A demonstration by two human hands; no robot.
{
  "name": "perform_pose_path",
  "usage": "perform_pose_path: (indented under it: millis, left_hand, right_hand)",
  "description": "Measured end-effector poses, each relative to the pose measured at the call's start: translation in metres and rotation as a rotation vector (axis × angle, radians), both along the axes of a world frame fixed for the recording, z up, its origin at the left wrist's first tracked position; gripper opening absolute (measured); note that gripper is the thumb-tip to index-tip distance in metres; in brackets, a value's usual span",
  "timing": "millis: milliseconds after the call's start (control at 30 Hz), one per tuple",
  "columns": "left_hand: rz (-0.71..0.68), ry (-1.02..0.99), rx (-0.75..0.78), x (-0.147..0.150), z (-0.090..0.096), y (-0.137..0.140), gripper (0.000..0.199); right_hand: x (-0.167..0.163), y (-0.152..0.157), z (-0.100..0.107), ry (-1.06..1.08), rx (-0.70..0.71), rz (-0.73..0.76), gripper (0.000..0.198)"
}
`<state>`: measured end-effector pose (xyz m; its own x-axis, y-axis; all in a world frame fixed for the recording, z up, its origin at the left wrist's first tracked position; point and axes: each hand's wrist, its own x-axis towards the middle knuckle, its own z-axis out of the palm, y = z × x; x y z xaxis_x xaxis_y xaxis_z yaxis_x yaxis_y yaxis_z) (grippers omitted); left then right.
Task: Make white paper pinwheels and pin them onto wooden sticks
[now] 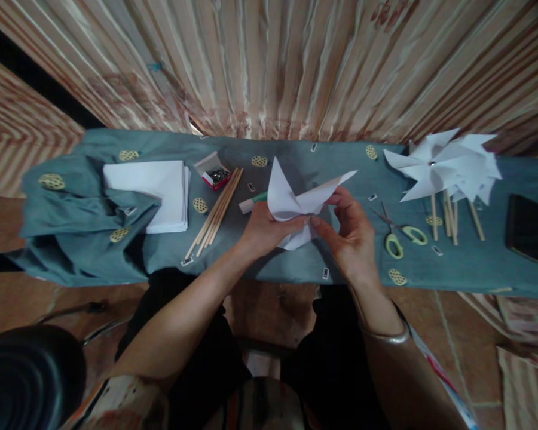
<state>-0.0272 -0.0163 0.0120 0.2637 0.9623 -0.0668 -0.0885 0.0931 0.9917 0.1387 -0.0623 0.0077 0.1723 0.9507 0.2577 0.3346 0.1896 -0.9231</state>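
Observation:
A white paper pinwheel, its corners folded in toward the centre, is held up over the cloth-covered bench. My left hand grips its left side, thumb pressed near the middle. My right hand pinches close to the same centre with thumb and fingers; whether a small pin is between them is too fine to tell. Partly behind my left hand lies a white and green tube. Just right of my right hand rest scissors with light green handles, blades parted.
Left of my hands are wooden sticks, an open small box of shiny metal pins and a stack of white paper. Finished pinwheels on sticks and a dark phone lie right. A pleated curtain hangs behind.

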Motion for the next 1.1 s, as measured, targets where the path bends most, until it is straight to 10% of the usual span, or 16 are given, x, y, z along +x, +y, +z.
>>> perform_pose_path:
  millis: [500, 1100]
  left_hand:
    - [-0.106, -0.096, -0.038, 0.000, 0.001, -0.003, 0.038]
    - [-0.101, 0.027, -0.127, 0.003, -0.002, -0.005, 0.040]
  right_hand:
    - [0.011, -0.004, 0.015, 0.163, -0.181, 0.048, 0.091]
    - [0.015, -0.007, 0.016, 0.284, -0.322, 0.100, 0.087]
